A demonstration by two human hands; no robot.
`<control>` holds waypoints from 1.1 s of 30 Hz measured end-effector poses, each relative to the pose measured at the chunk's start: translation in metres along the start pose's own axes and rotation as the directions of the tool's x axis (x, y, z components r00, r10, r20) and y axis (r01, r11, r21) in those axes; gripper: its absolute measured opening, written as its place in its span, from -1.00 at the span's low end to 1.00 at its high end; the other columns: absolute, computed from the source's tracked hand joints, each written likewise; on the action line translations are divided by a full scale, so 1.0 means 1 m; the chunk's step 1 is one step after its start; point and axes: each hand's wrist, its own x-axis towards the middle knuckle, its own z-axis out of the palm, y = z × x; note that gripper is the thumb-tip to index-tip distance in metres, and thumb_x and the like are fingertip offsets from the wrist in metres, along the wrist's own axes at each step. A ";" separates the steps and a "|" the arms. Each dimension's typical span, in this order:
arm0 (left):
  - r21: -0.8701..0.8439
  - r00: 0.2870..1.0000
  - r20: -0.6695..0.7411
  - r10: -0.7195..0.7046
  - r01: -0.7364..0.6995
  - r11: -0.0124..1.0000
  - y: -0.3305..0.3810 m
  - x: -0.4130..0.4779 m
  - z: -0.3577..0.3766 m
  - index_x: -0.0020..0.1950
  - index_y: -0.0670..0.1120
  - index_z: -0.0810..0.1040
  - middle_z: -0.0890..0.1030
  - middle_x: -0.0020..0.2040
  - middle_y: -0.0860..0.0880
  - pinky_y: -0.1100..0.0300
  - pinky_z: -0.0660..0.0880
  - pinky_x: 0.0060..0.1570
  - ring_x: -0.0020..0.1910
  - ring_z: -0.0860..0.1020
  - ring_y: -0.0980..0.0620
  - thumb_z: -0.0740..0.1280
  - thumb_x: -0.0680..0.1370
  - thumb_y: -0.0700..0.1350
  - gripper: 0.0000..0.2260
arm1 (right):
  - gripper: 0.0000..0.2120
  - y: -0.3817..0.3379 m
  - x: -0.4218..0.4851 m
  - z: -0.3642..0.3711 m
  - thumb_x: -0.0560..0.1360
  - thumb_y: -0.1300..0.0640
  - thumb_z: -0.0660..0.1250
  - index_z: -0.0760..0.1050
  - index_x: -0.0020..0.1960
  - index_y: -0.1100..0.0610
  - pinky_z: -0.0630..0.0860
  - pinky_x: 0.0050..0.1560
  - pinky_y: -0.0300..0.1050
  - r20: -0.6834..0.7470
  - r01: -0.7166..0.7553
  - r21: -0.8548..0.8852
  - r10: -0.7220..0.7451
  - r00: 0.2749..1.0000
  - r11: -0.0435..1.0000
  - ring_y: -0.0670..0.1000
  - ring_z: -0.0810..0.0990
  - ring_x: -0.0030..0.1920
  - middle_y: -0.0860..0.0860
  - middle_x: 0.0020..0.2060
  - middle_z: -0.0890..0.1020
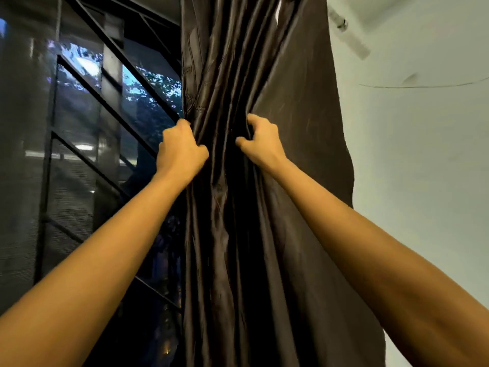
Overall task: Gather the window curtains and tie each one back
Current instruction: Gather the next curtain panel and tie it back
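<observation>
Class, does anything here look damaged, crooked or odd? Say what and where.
Near the top of the dark curtain a pale slit shows through, perhaps a tear. On the white wall a thin dark line runs across; crack or wire, unclear.

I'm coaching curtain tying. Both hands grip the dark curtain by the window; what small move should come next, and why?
Probably reach the right hand outward to draw in the flat part of the curtain spread toward the wall, while the left hand holds the bunched folds. That part looks ungathered, and no tie is in view.
</observation>
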 end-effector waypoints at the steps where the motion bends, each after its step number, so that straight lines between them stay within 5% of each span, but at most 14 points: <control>1: 0.020 1.000 -0.019 -0.009 0.009 1.000 -0.003 0.006 -0.006 0.00 -0.24 0.42 0.49 -0.06 -0.25 0.00 0.37 -0.23 -0.14 0.46 -0.22 0.35 0.45 -0.22 -0.80 | -0.77 -0.013 0.003 0.006 0.42 0.30 0.32 0.51 0.07 0.30 0.48 -0.06 -0.08 -0.003 0.049 0.018 -0.049 0.999 0.999 0.07 0.59 -0.06 0.15 -0.05 0.63; 7: 0.187 0.989 -0.064 -0.133 0.142 0.972 -0.032 0.034 -0.063 0.11 -0.32 0.52 0.51 0.07 -0.43 -0.10 0.41 0.02 0.08 0.48 -0.38 0.35 0.51 -0.11 -0.70 | -0.87 -0.102 0.011 0.040 0.34 0.36 0.34 0.49 -0.11 0.34 0.34 -0.16 -0.07 -0.001 0.335 0.107 -0.337 0.942 0.936 0.26 0.57 -0.09 0.24 -0.18 0.61; 10: 0.176 0.986 -0.129 -0.105 0.127 0.976 -0.038 0.031 -0.073 0.06 -0.35 0.53 0.51 -0.04 -0.44 -0.10 0.36 -0.07 0.05 0.49 -0.41 0.31 0.53 -0.16 -0.75 | -0.74 -0.122 0.013 0.037 0.34 0.36 0.38 0.31 -0.32 0.15 0.29 -0.32 -0.24 0.055 0.348 0.179 -0.362 0.930 0.920 0.14 0.51 -0.23 0.05 -0.37 0.46; 13: 0.139 0.986 -0.164 -0.040 0.063 0.988 -0.025 0.017 -0.067 0.07 -0.32 0.55 0.55 -0.03 -0.40 -0.06 0.39 -0.07 0.04 0.52 -0.35 0.38 0.49 -0.15 -0.73 | -0.71 -0.095 0.014 0.022 0.39 0.18 0.36 0.26 -0.36 0.06 0.32 -0.26 -0.34 0.068 0.347 0.027 -0.349 0.935 0.937 0.11 0.54 -0.15 -0.06 -0.37 0.42; 15: 0.157 0.987 -0.162 0.021 0.005 0.988 -0.013 0.007 -0.058 0.09 -0.31 0.54 0.56 0.02 -0.39 -0.06 0.40 0.00 0.06 0.51 -0.33 0.38 0.48 -0.17 -0.74 | -0.80 -0.059 0.013 0.011 0.47 -0.03 0.29 0.45 -0.14 0.11 0.36 0.04 0.00 -0.032 0.207 -0.208 -0.218 0.975 0.956 0.19 0.47 0.11 0.05 -0.09 0.54; 18: 0.193 0.985 -0.150 0.089 -0.059 0.979 0.003 -0.001 -0.040 0.09 -0.31 0.50 0.54 0.04 -0.39 -0.04 0.40 -0.01 0.06 0.49 -0.33 0.35 0.48 -0.17 -0.73 | -0.55 -0.011 0.013 -0.018 0.45 -0.22 0.27 0.48 0.13 0.11 0.15 0.29 0.22 -0.246 -0.171 -0.436 0.066 0.967 0.883 0.29 0.16 0.37 0.20 0.38 0.25; 23: 0.163 0.994 -0.085 0.075 -0.060 0.985 0.019 0.000 -0.022 0.01 -0.24 0.46 0.52 -0.06 -0.27 0.02 0.43 -0.15 -0.06 0.50 -0.25 0.34 0.44 -0.16 -0.78 | -0.53 0.049 0.035 -0.060 0.37 -0.24 0.40 0.48 0.11 0.05 -0.09 0.39 0.37 -0.253 -0.390 -0.402 0.308 0.917 0.828 0.44 -0.20 0.45 0.27 0.51 -0.18; 25: 0.139 0.997 -0.060 0.053 -0.044 0.989 0.026 0.000 -0.019 0.01 -0.24 0.48 0.50 -0.11 -0.19 0.07 0.38 -0.20 -0.14 0.46 -0.16 0.34 0.45 -0.16 -0.79 | -0.54 0.062 0.041 -0.068 0.35 -0.26 0.42 0.51 0.07 0.04 -0.07 0.39 0.37 -0.188 -0.428 -0.382 0.385 0.904 0.819 0.43 -0.03 0.45 0.27 0.51 -0.08; 29: 0.122 0.998 -0.036 0.054 -0.049 0.991 0.035 -0.004 -0.022 -0.03 -0.19 0.47 0.47 -0.18 -0.11 0.13 0.33 -0.25 -0.20 0.41 -0.08 0.34 0.46 -0.17 -0.85 | -0.53 0.060 0.047 -0.074 0.36 -0.14 0.46 0.52 0.19 0.04 0.15 0.33 0.26 -0.143 -0.357 -0.268 0.330 0.933 0.895 0.18 0.43 0.28 0.13 0.23 0.51; 33: 0.145 0.997 -0.064 0.040 -0.030 0.989 0.030 -0.006 -0.037 -0.06 -0.24 0.47 0.46 -0.23 -0.09 0.17 0.30 -0.40 -0.24 0.41 -0.06 0.34 0.46 -0.20 -0.86 | -0.91 0.034 0.044 -0.066 0.43 0.19 0.38 0.58 -0.08 0.18 0.48 0.13 0.13 -0.177 -0.188 -0.179 0.156 0.972 0.966 0.21 0.59 0.00 0.12 -0.16 0.61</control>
